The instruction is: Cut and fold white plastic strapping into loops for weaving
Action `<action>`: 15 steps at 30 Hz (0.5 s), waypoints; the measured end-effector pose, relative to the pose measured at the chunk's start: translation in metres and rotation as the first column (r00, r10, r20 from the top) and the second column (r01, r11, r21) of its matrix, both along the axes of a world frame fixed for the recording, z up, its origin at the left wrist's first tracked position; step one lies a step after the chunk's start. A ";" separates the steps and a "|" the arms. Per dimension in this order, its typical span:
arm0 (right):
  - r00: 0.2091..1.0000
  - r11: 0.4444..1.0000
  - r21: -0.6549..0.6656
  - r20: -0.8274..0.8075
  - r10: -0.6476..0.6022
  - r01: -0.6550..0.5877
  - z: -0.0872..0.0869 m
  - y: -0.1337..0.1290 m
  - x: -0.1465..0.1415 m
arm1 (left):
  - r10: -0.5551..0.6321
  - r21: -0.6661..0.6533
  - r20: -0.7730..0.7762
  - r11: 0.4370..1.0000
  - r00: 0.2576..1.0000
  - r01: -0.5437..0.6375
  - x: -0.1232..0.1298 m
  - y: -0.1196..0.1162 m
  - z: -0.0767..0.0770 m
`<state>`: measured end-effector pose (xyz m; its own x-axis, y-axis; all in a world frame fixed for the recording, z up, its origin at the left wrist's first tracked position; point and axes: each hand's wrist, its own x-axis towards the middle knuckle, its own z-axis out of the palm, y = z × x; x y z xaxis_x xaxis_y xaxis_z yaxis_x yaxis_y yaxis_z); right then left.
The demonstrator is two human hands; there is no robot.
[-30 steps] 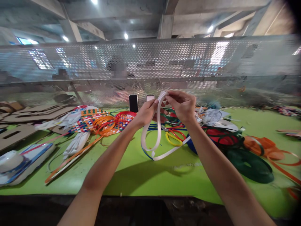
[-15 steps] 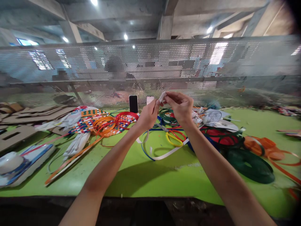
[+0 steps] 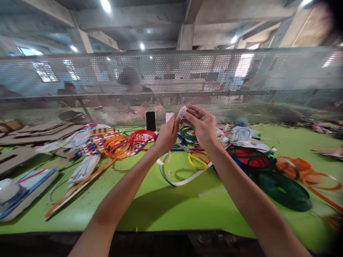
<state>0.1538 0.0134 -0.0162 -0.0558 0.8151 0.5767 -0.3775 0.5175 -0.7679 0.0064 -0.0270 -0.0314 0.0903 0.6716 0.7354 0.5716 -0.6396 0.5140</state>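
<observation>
My left hand (image 3: 168, 134) pinches a small white folded piece (image 3: 182, 112), raised above the far part of the green table (image 3: 160, 200). The fingertips of my right hand (image 3: 203, 125) press on the same piece from the right. Beneath my hands, a white strip (image 3: 187, 180) curls over the table beside a thin blue strip (image 3: 163, 175). Scissors with red and yellow handles (image 3: 197, 162) lie open just below my right hand.
Two phones, one dark (image 3: 150, 121) and one lit (image 3: 169, 116), stand before a perforated metal screen (image 3: 171, 84). Orange coils (image 3: 116, 146), woven pieces and cardboard (image 3: 40, 134) lie left; a green coil (image 3: 285, 191) lies right. People are blurred behind the screen.
The view has tilted slightly upward, so the table and phones sit a little lower. Both hands have shifted slightly left in view, still on the white piece, which now shows more between the fingers.
</observation>
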 end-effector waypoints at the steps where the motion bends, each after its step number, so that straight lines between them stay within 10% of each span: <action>1: 1.000 1.000 0.001 -0.003 -0.005 0.005 0.000 -0.001 0.000 | -0.015 -0.008 0.007 1.000 1.000 0.016 0.000 0.001 -0.001; 15: 0.999 0.999 0.012 -0.020 -0.032 0.032 0.001 -0.004 0.002 | -0.140 -0.082 0.114 0.985 0.984 0.150 0.001 0.004 -0.003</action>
